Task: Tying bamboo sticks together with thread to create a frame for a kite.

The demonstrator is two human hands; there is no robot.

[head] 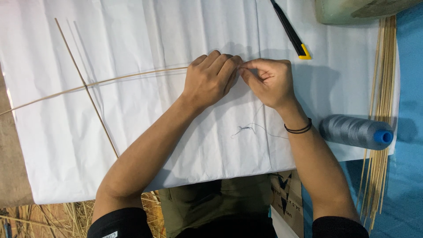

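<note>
Head view, looking straight down: a large sheet of thin white paper [132,145] covers the surface. Two slender bamboo sticks cross on it, a bowed stick [110,80] running from the left edge toward the hands and a straight stick [88,90] slanting over it. The left hand [210,79] rests knuckles-up on the bowed stick's right end, its fingers curled tight and pinching at that end. The right hand [269,81] meets it fingertip to fingertip, its grip narrow, pinched on what looks like a fine dark thread [249,129], which trails loosely down the paper toward the person. Whether the thread is already looped around the stick I cannot tell.

A spool of grey thread [354,132] lies on its side to the right, beside a bundle of spare bamboo sticks [382,110]. A black and yellow utility knife [291,31] lies above the hands.

The stick seems light, springy and easy to snap, so it is best pinched close to the tie point. The paper would crease or tear readily.
</note>
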